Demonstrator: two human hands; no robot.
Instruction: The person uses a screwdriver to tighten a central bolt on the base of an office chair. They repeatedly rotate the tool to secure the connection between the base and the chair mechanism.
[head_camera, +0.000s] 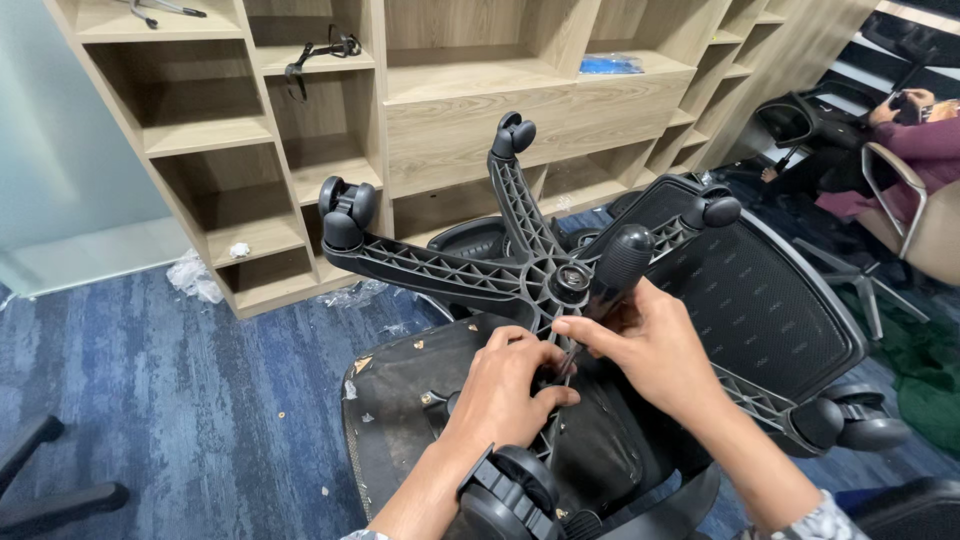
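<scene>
- Black plastic five-armed chair base sits upturned on the overturned black office chair's underside, on blue carpet.
- Right hand grips a black-handled screwdriver; left hand is curled at the tip.
- Caster wheels ring them; wooden shelves stand behind.

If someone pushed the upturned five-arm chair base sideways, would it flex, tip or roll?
The chair base looks like stiff ribbed plastic, so it probably would not flex much. With its casters in the air, it likely cannot roll. Perched above the overturned seat, it may rock or tip unless the left hand and right hand steady it.
</scene>
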